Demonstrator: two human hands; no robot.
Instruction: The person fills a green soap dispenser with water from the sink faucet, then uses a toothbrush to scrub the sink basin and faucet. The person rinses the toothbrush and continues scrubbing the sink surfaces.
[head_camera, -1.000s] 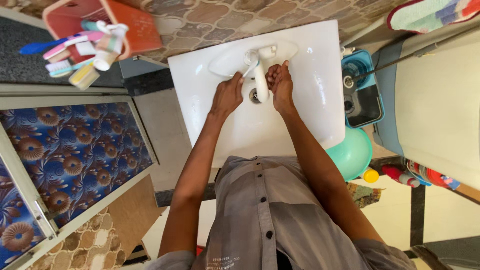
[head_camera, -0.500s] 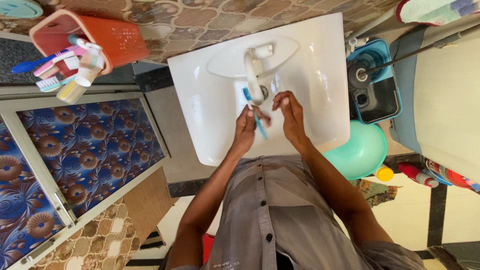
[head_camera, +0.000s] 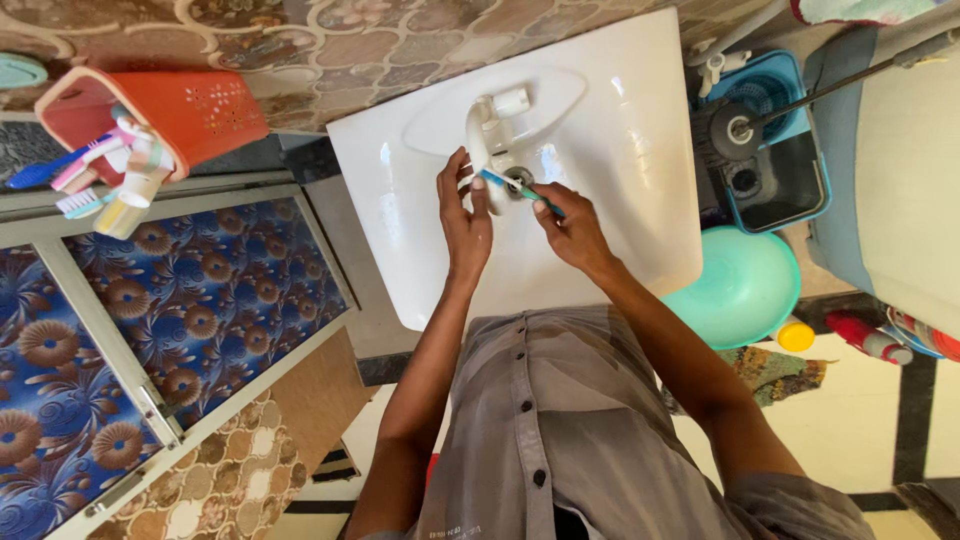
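A white sink (head_camera: 620, 190) hangs on the wall below me, with a white tap (head_camera: 482, 130) over its drain. My right hand (head_camera: 572, 232) grips the handle of a blue-green toothbrush (head_camera: 518, 188) and holds it level under the spout. My left hand (head_camera: 463, 218) is beside it with its fingers stretched up. Those fingertips touch the brush head next to the tap.
An orange holder (head_camera: 170, 105) with several toothbrushes and tubes hangs at the upper left. A blue mop bucket (head_camera: 785, 170), a green basin (head_camera: 745, 285) and bottles (head_camera: 870, 340) stand to the right of the sink. A floral blue door panel (head_camera: 190, 300) is at my left.
The toothbrush has passed from my left hand to my right hand. Both hands moved from the sink's front edge back up under the tap.
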